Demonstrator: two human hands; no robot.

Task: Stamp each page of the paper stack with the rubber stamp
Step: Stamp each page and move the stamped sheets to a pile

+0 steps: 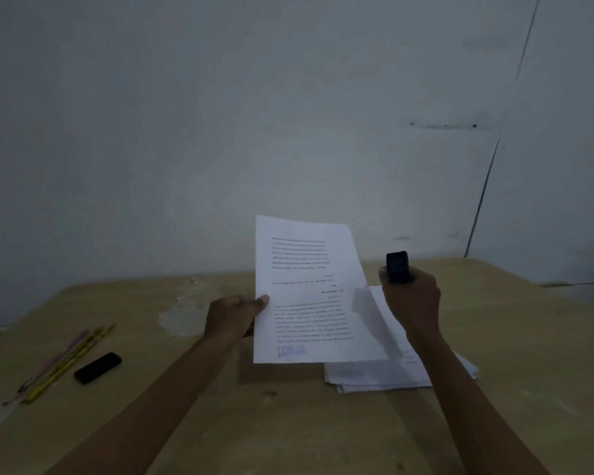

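- Holding a white printed sheet of paper [306, 293] up off the tan wooden counter [511, 337], the left hand [234, 318] pinches its left edge, thumb on the printed face and fingers curled behind; the sheet rises just left of the paper stack, tilted back toward the wall.
- A faint blue stamp mark [291, 351] sits near the sheet's lower edge, so this page looks already stamped, and lifting it is probably meant to clear it off the pile.
- Lying flat on the counter, the loose white paper stack [384, 375] has its near-left corner partly covered by the raised sheet and its right side crossed by the right forearm; its edges are slightly fanned.
- Above the stack's far edge, the right hand [413, 299] wraps closed around the lower part of the black blocky rubber stamp [397, 267], whose top sticks out above the fingers; I judge it is held clear while the pages are swapped.
- Whether the stamp's printing face points down cannot be told.
- Well to the left of the stack lie a small black oblong object [97, 367], possibly a cap or an eraser, and just beyond it a bundle of yellow and pink pencils [66, 361], both apart from the work.
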